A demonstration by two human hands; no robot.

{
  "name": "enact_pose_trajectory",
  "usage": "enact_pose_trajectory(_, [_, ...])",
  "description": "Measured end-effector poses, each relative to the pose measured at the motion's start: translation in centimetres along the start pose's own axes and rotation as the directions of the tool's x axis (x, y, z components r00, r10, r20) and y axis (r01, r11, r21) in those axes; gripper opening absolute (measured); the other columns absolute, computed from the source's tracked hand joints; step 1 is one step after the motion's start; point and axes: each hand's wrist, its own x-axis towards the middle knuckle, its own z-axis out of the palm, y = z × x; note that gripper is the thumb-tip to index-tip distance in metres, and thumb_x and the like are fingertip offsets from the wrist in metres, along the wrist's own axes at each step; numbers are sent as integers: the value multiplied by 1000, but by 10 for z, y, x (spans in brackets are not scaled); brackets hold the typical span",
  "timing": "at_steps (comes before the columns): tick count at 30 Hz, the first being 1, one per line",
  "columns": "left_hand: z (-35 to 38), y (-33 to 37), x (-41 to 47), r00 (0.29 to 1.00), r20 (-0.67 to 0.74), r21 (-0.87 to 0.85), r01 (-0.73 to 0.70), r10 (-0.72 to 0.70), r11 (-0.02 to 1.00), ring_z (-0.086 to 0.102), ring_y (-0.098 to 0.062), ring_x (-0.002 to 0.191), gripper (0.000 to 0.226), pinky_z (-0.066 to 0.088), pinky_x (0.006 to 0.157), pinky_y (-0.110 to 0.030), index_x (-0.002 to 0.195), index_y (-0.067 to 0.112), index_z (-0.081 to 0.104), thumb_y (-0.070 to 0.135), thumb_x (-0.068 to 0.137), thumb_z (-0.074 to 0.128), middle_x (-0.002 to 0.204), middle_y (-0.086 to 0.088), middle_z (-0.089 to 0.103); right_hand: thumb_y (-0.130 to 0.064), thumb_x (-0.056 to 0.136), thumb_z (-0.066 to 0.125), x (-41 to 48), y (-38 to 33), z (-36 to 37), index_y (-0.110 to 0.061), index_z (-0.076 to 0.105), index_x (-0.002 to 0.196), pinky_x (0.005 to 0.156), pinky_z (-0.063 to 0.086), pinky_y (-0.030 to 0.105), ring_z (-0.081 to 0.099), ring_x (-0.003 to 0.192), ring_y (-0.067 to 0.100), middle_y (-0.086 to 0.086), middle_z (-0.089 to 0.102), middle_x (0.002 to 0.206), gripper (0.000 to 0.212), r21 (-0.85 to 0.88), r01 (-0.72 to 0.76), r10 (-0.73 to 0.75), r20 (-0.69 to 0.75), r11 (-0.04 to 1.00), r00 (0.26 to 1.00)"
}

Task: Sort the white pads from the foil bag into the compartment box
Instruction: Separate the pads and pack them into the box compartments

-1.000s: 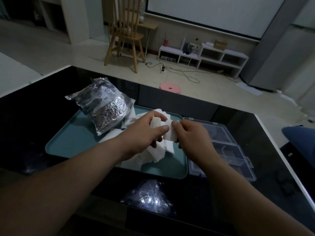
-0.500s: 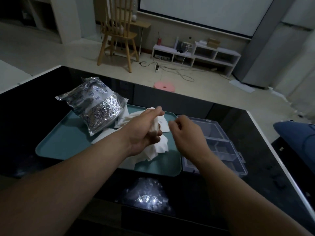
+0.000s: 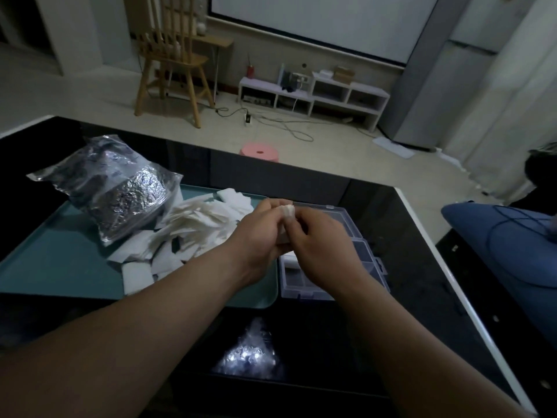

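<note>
Left hand (image 3: 259, 236), right hand (image 3: 322, 248) now on one pad (image 3: 287, 210)

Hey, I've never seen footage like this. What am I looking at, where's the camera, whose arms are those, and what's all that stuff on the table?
There is no machine here. The arms belong to a person wearing a wide-angle camera on the head, so the single view looks forward and down over their own forearms. The left hand and right hand meet over a clear compartment box and together pinch a small stack of white pads. Beside the box, on the black table, sits a teal tray. On it lie a crumpled foil bag and a loose pile of pads. Something white seems to lie in a near compartment, but the hands partly hide it. Behind is a room with a wooden chair.
</note>
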Motion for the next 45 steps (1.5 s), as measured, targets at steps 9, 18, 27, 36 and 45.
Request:
enact_pose_trajectory(9, [13, -16, 11, 999, -18, 203, -46, 51, 978, 64, -18, 99, 53, 53, 63, -24, 139, 34, 51, 4, 98, 36, 130, -9, 62, -18, 111, 34, -2, 8, -3, -2, 58, 130, 97, 47, 50, 54, 112, 34, 17, 61, 125, 34, -134, 72, -51, 160, 988, 986])
enact_pose_trajectory(18, [23, -14, 13, 997, -60, 248, -29, 46, 968, 66, -23, 105, 57, 55, 66, -28, 149, 28, 42, 7, 96, 40, 129, -11, 61, -32, 107, 45, 4, 17, 2, -18, 63, 97, 67, 47, 31, 60, 79, 12, 2, 66, 96, 25, 63, -117, 116, 21, 991, 993])
enact_pose_trajectory(27, [16, -11, 22, 980, 13, 782, -135, 200, 608, 59, -19, 113, 47, 49, 100, -37, 147, 22, 45, 22, 100, 46, 134, -1, 57, -17, 95, 69, 26, 60, -30, -16, 65, 114, 66, 54, 32, 67, 86, 19, 5, 69, 104, 20, 387, -384, 431, -41, 839, 901])
enact_pose_trajectory(36, [3, -39, 22, 941, 298, 945, -266, 163, -190, 48, -29, 115, 17, 42, 95, -47, 112, 24, 55, 24, 96, 47, 122, -1, 63, -19, 88, 74, 25, 87, -5, -24, 62, 100, 76, 61, 42, 68, 88, 22, 3, 68, 99, 18, 146, -445, 424, 155, 884, 892])
enact_pose_trajectory(45, [-1, -45, 25, 928, 337, 927, -298, 161, -227, 44, -28, 128, 35, 38, 102, -47, 133, 30, 55, 28, 101, 40, 137, 1, 58, -29, 85, 62, 31, 94, 12, -21, 67, 85, 95, 55, 53, 68, 89, 28, 3, 71, 86, 9, -51, -485, 487, 138, 873, 862])
